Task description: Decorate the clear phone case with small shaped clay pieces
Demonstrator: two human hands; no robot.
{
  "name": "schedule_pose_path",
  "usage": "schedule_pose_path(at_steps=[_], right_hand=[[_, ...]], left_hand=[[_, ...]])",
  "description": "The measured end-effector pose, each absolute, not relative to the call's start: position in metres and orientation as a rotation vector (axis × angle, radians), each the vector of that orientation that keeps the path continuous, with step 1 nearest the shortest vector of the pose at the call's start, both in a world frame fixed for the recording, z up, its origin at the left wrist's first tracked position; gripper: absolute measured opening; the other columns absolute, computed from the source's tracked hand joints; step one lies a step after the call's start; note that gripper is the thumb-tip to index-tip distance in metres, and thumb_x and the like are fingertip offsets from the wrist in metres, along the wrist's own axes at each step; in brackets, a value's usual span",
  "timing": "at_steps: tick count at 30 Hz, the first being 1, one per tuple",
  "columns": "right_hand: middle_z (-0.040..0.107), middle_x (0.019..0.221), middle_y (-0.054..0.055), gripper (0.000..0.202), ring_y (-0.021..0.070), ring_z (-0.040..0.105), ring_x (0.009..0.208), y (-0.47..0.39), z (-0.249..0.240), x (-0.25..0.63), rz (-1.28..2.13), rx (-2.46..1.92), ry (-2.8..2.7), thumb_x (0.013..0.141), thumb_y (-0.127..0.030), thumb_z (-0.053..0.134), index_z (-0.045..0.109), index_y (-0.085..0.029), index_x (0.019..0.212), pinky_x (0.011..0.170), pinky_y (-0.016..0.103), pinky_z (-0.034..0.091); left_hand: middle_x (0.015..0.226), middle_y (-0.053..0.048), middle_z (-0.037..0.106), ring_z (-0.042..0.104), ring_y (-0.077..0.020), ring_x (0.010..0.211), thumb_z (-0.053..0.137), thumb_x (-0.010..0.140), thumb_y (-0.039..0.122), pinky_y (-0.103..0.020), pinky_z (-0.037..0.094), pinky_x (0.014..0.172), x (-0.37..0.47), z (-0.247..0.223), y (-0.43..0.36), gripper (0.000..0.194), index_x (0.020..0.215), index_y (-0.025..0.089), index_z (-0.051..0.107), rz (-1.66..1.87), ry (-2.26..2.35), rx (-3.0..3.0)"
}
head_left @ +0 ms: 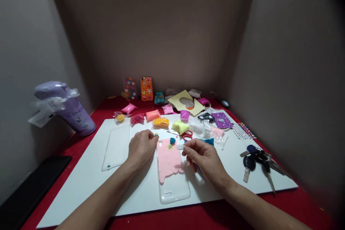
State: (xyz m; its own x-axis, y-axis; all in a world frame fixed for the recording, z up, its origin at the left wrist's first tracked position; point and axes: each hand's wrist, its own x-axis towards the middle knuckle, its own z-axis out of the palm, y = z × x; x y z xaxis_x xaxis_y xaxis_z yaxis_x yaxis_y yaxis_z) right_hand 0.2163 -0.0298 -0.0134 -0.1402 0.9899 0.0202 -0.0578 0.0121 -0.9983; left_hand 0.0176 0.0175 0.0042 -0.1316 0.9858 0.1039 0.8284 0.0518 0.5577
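Note:
In the middle of the white board lies a clear phone case (176, 193), its upper part covered by pink clay (169, 163) with a ragged lower edge. On the pink sit a dark teal lump (173, 141) and small yellow-green stripes (170, 147). My left hand (142, 145) is beside the case's upper left corner, fingers closed, with a tiny yellow-and-blue piece (156, 135) at the fingertips. My right hand (203, 156) pinches a small white piece (180, 147) over the right edge of the pink clay. A blue packet (208, 141) is partly hidden behind that hand.
Another clear case (116, 147) lies left. Several coloured clay packets (161, 122), red-handled scissors (187, 136) and cut yellow paper (176, 99) lie beyond. Keys (258, 160) and stick-on gems (242, 131) are right. A purple bottle (77, 115) stands left; two decorated cases (146, 88) lean at the back.

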Motion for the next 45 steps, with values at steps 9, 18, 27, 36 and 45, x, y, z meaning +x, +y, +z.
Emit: schedule_pose_path(at_steps=[9,18,27,36,45], right_hand=[[0.055,0.061,-0.003,0.023,0.0074,0.049,0.046,-0.030,-0.013,0.215,1.327,-1.084,-1.263,0.079,-0.039,0.064,0.060,-0.016,0.077,0.036,0.017,0.037],[0.053,0.058,-0.005,0.026,0.0062,0.049,0.044,-0.030,-0.007,0.215,1.357,-0.992,-1.212,0.076,-0.039,0.069,0.057,-0.016,0.077,0.036,0.015,0.037],[0.054,0.053,-0.005,0.023,0.0056,0.047,0.042,-0.036,-0.006,0.213,1.352,-0.955,-1.241,0.079,-0.036,0.067,0.055,-0.017,0.075,0.038,0.016,0.037],[0.054,0.058,-0.005,0.023,0.0046,0.050,0.046,-0.038,-0.001,0.209,1.319,-0.919,-1.207,0.077,-0.035,0.069,0.057,-0.016,0.073,0.040,0.014,0.038],[0.055,0.061,-0.005,0.023,0.0041,0.050,0.047,-0.039,0.000,0.206,1.322,-0.889,-1.193,0.078,-0.035,0.068,0.057,-0.016,0.072,0.042,0.014,0.039]], left_hand=[[0.069,-0.006,0.064,0.057,-0.0235,0.071,0.057,0.070,0.024,-0.032,0.035,0.063,0.017,0.003,0.020,0.012,0.060,0.019,0.060,0.859,1.921,1.723],[0.056,0.002,0.051,0.042,-0.0067,0.050,0.072,0.068,0.031,-0.020,0.032,0.050,0.042,0.020,-0.013,0.025,0.062,0.012,0.058,0.965,1.028,1.022],[0.060,0.000,0.054,0.042,-0.0050,0.050,0.072,0.072,0.029,-0.018,0.033,0.049,0.050,0.013,-0.022,0.023,0.066,0.011,0.060,0.877,0.896,0.793],[0.065,-0.001,0.056,0.045,-0.0055,0.052,0.072,0.073,0.025,-0.018,0.039,0.051,0.054,0.010,-0.027,0.019,0.073,0.010,0.061,0.871,0.849,0.709],[0.062,0.000,0.054,0.046,-0.0051,0.052,0.073,0.071,0.023,-0.017,0.040,0.052,0.056,0.009,-0.029,0.017,0.071,0.009,0.062,0.886,0.818,0.662]])
